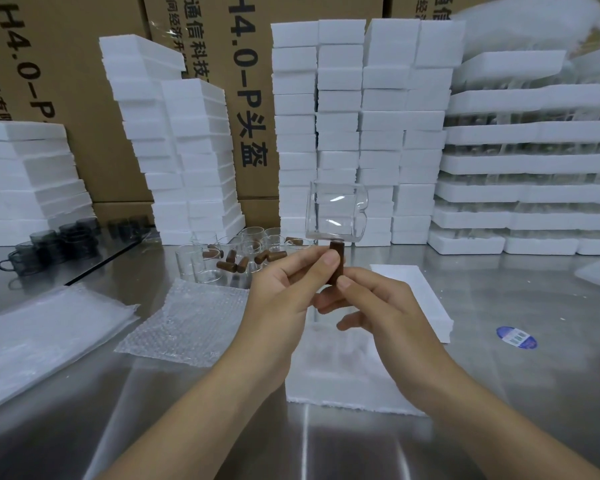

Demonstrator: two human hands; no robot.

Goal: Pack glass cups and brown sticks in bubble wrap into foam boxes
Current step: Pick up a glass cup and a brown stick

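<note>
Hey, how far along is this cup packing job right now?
Done, seemingly: foam boxes stand stacked behind. In hand: left hand and right hand pinch a brown stick touching a glass cup above it. Remaining: loose cups and loose sticks wait on the table, bubble wrap lies unused.

**Views:** one.

**Head camera:** worn by the person, wide-angle; straight lines bow toward the frame borders.

**Position:** above the near edge of the steel table (551, 375), at close range.

**Facing:** forward and down across the table.

**Coverage:**
- Both forearms enter from the bottom edge.
- The left hand (284, 292) and right hand (371, 306) pinch a brown stick (336, 268) over the table's middle, near frame centre.
- Beyond the table's far edge, foam box stacks (340, 133) and cardboard cartons (66, 81) fill the upper frame.
</note>
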